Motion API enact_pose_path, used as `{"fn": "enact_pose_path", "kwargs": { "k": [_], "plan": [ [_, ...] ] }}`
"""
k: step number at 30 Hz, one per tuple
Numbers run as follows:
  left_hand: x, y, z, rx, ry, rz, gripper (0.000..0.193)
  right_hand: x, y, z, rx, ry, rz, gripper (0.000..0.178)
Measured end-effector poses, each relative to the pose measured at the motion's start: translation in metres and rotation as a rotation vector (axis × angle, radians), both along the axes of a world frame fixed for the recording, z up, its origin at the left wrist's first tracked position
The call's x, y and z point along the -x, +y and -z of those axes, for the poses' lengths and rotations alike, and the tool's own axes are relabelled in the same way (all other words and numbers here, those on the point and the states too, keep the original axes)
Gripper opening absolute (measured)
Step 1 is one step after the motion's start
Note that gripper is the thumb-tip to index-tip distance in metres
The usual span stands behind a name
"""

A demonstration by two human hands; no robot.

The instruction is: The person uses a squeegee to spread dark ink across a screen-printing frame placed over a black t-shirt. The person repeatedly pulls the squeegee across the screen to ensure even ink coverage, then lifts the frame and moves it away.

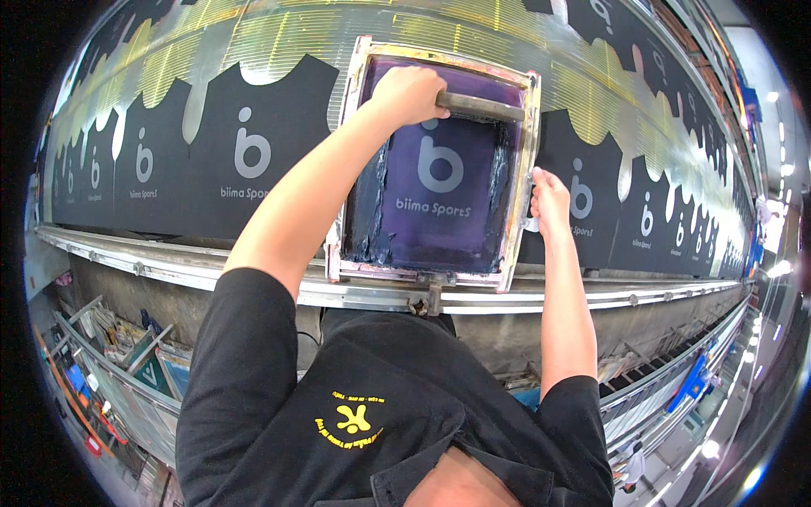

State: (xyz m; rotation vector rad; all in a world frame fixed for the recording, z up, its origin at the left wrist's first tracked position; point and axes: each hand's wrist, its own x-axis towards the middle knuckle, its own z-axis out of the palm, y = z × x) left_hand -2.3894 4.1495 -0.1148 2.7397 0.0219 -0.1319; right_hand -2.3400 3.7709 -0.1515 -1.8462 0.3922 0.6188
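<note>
A screen-printing frame (525, 160) lies over the dark cut cloth in front of me, with purple mesh and a pale design showing through it. Dark ink (367, 211) is smeared thickly along the inner sides of the mesh. My left hand (410, 95) is wrapped round one end of a squeegee (483, 106), which lies across the far part of the screen. At the frame's right side, my right hand (549, 201) is closed on its edge, near a small pale tab. The fingers partly hide that contact.
Printed dark shirt panels (253, 127) line the long table (456, 38) to both sides, with more along the far side. A metal rail (194, 272) runs along the near edge, carrying a small clamp-like stop (435, 297). Racks of screens (160, 363) stand behind me at lower left.
</note>
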Motion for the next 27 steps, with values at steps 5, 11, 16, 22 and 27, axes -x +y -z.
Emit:
{"fn": "enact_pose_path", "kwargs": {
  "k": [5, 11, 16, 22, 27],
  "plan": [
    [0.113, -0.046, 0.002, 0.039, -0.160, 0.030, 0.040, 0.003, 0.008, -0.041, -0.064, -0.065, 0.012, 0.041],
    [0.287, -0.138, 0.016, 0.016, -0.272, -0.004, 0.073, 0.005, 0.008, -0.041, -0.175, -0.136, -0.007, 0.038],
    [0.314, -0.132, 0.009, 0.083, -0.238, -0.041, 0.069, 0.014, 0.022, -0.035, -0.147, -0.433, 0.037, 0.037],
    [0.339, -0.054, -0.021, 0.082, -0.137, -0.092, 0.059, 0.065, 0.090, -0.019, -0.200, -0.506, 0.055, 0.028],
    [0.381, 0.065, -0.036, 0.050, 0.037, -0.218, 0.048, 0.152, 0.216, 0.023, -0.068, -0.589, -0.021, 0.029]
  ]
}}
